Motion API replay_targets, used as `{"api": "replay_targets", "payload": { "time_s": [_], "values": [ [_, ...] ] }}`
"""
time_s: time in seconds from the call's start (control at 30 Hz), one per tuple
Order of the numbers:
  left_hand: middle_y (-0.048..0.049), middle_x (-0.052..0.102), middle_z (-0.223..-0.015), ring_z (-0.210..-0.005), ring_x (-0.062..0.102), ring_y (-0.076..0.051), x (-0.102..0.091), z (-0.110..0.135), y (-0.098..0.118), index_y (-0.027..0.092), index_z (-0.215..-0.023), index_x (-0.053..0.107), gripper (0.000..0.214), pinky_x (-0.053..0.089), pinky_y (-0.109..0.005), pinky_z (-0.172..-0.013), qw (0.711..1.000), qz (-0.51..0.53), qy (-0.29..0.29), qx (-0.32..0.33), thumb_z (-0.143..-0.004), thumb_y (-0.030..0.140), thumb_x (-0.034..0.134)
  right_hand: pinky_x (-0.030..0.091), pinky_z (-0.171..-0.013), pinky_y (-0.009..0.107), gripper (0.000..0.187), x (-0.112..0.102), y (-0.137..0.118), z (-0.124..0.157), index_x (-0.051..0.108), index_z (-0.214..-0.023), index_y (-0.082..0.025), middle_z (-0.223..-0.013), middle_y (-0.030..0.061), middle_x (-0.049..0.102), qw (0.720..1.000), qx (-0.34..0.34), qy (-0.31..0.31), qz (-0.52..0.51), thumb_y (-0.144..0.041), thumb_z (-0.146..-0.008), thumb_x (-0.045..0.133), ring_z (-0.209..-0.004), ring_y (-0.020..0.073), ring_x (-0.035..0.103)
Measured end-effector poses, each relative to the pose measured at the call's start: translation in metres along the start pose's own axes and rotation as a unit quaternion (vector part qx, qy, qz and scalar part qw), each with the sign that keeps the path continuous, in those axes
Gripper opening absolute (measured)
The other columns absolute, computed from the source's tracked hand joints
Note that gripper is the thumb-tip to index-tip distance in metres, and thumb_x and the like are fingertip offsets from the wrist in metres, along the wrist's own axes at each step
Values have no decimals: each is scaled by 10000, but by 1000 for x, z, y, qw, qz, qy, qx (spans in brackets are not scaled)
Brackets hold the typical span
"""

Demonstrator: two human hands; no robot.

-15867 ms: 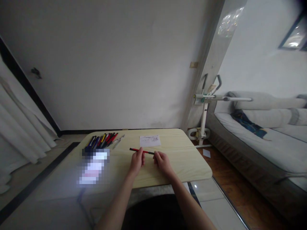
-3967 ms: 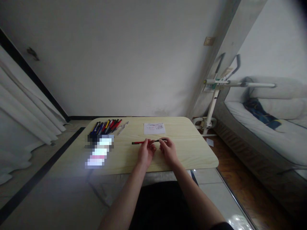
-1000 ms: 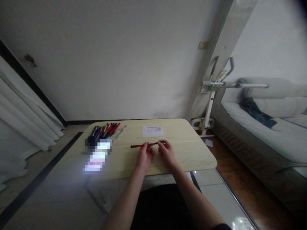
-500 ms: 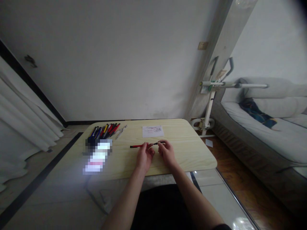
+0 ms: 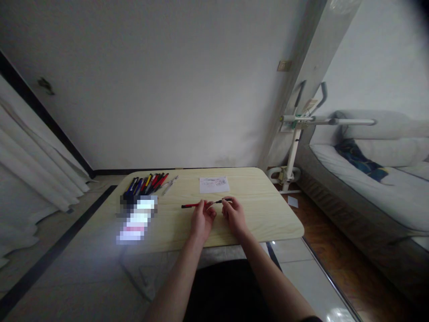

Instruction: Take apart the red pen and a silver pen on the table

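Above the near middle of the table, my left hand (image 5: pixel 203 218) pinches a red pen (image 5: pixel 189 205), whose dark end points left. Closed around a slim black pen part (image 5: pixel 219 201), my right hand (image 5: pixel 234 216) sits just to the right. The pen and the black part lie almost in one line, with a thin piece between the fingertips. Whether that black part is a cap or the front section, I cannot tell. Beyond the hands, a white paper card (image 5: pixel 214 184) with small dark and reddish marks lies flat.
Several red, black, blue and yellow pens (image 5: pixel 147 183) lie bunched at the table's (image 5: pixel 268 223) far left, beside a clear slim item (image 5: pixel 170 185). A bright, pixelated screen (image 5: pixel 137 219) is nearer me. White exercise equipment (image 5: pixel 293 147) and a grey sofa (image 5: pixel 368 197) stand at right.
The thin piece between my fingertips shows a little more clearly, and the black part seems slightly farther right of the red pen. Both hands stay nearly in place.
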State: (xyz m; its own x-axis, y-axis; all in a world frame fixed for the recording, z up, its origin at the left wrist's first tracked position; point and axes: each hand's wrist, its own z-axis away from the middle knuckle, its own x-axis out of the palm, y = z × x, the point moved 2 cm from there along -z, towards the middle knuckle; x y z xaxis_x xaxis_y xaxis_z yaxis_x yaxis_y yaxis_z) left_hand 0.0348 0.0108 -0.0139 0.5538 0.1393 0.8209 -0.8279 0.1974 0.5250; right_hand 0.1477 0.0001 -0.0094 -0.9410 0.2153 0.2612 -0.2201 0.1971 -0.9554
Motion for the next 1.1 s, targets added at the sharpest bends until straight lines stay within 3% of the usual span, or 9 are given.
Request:
{"api": "replay_targets", "payload": {
  "time_s": [1.1],
  "values": [
    [-33,631,-695,-502,542,-97,-2,-1,1,153,-772,532,107,432,-217,-482,1000,25,-8,-4,-781,258,553,241,-362,168,227,-1,4,0,523,-809,-188,-457,-81,437,999,-1,18,-30,-385,-714,582,-377,58,352]
  ]
}}
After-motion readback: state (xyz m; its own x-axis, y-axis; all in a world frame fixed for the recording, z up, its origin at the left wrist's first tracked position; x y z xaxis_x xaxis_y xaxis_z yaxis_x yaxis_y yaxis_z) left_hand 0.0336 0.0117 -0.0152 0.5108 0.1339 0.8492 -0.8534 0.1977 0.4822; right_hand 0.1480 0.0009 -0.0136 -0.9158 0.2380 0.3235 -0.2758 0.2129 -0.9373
